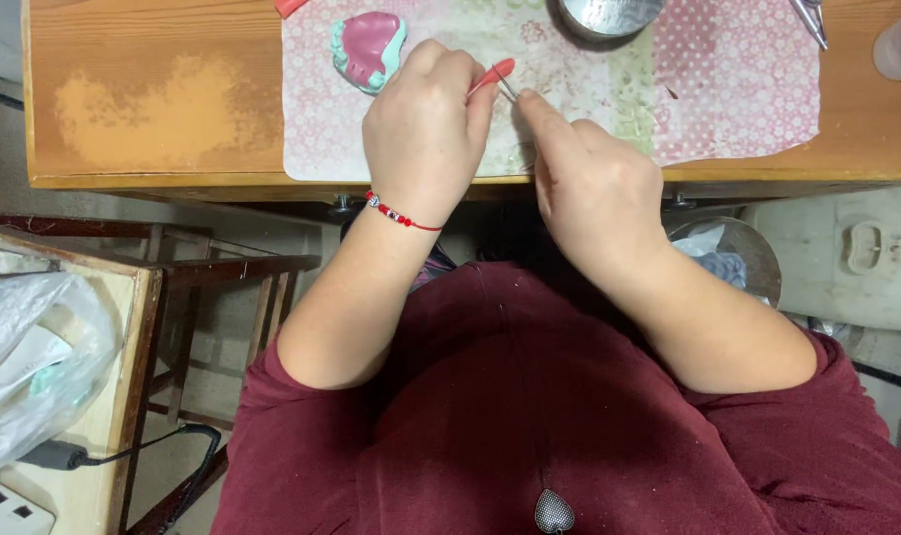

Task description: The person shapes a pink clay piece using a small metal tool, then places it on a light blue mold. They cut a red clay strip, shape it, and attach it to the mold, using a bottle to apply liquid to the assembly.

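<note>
Head view: both hands meet over the patterned mat (pixel 728 89) near the desk's (pixel 153 109) front edge. Left hand (pixel 425 129) is curled shut, pinching a red-tipped tool (pixel 493 74). Right hand (pixel 594 188) pinches a thin metal pin (pixel 510 91) between fingertips, its end just beside the red tip. A pink-and-teal dental mould (pixel 369 48) lies beside the left hand, toward the back edge.
</note>
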